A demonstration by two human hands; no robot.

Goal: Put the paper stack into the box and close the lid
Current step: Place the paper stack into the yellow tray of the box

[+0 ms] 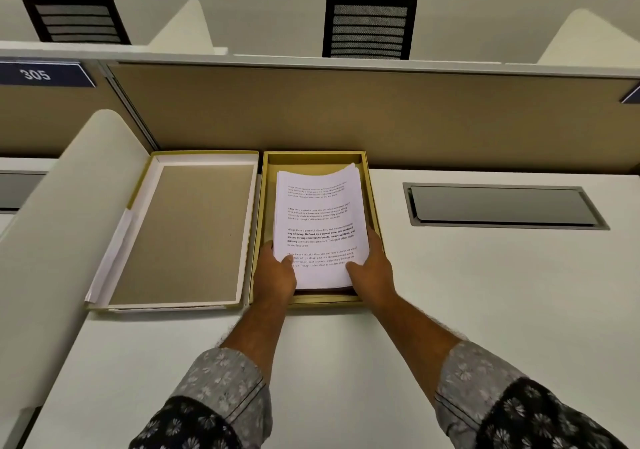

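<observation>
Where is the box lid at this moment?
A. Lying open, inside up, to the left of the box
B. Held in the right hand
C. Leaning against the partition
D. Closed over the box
A: the lid lies flat with its inside facing up, left of the box, while both the left hand and right hand hold the paper stack.

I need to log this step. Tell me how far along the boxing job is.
Done: the box sits open on the desk, its lid lying flat beside it. In hand: the left hand and right hand grip the near end of the paper stack, lowering it inside; whether it lies flat yet is unclear. Left: let go, then close the lid.
</observation>
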